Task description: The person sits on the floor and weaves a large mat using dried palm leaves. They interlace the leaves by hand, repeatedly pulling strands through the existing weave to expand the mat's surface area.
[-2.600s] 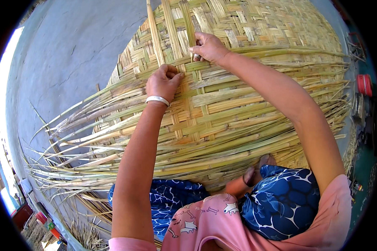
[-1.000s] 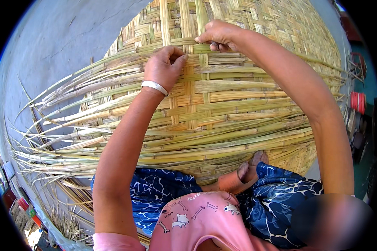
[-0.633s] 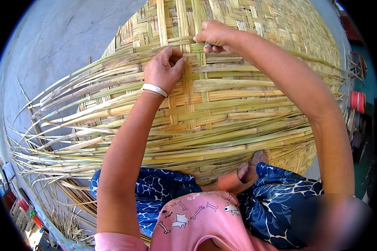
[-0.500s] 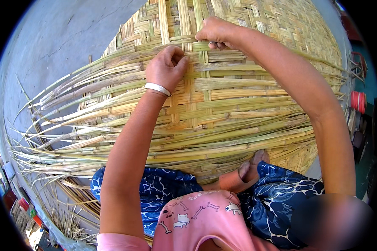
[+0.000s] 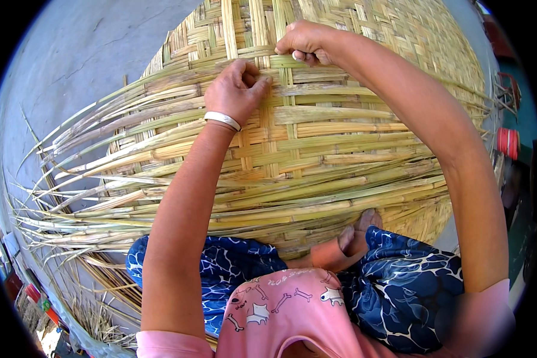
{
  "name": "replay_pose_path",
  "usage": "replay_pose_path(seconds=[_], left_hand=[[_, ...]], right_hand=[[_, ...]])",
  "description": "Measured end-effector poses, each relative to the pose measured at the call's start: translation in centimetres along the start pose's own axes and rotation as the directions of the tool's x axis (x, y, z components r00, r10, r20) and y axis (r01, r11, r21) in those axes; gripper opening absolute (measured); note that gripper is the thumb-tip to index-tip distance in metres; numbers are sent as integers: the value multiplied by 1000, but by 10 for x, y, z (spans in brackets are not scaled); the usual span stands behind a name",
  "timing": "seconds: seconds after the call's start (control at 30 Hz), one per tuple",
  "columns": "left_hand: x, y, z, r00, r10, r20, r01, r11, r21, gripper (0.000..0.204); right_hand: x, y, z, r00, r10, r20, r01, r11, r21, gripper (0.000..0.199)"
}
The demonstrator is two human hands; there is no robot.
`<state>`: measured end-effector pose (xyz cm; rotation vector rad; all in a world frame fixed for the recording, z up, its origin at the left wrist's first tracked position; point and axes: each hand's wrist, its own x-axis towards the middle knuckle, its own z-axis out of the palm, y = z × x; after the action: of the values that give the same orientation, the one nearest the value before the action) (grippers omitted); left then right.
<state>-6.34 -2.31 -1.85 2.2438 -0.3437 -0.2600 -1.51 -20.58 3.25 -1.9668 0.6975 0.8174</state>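
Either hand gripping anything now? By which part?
Can't be told for sure. The right hand is at a lengthwise strip of the woven mat; the left hand curls over the mat. Neither contact shows clearly enough to call a pinch.

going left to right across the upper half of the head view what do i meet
Grey floor → left hand → right hand → red cylindrical object near the right edge. The woven mat spans too widely to place.

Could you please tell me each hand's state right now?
Left hand: curled over the woven strips; grip unclear.
Right hand: curled at the strips; grip unclear.
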Motion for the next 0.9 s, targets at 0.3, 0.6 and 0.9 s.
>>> replay_pose_path(seconds=[0.3, 0.6, 0.9], left_hand=[[6, 8, 1, 992, -112, 51, 101, 976, 192, 40], [18, 7, 11, 972, -178, 151, 160, 979, 124, 37], [14, 17, -6, 986, -109, 127, 101, 993, 69, 31]], right_hand=[[1, 7, 9, 997, -73, -34, 76, 994, 80, 15], [35, 20, 5, 930, -354, -100, 266, 835, -482, 34], [0, 10, 15, 990, -28, -141, 54, 980, 189, 17]])
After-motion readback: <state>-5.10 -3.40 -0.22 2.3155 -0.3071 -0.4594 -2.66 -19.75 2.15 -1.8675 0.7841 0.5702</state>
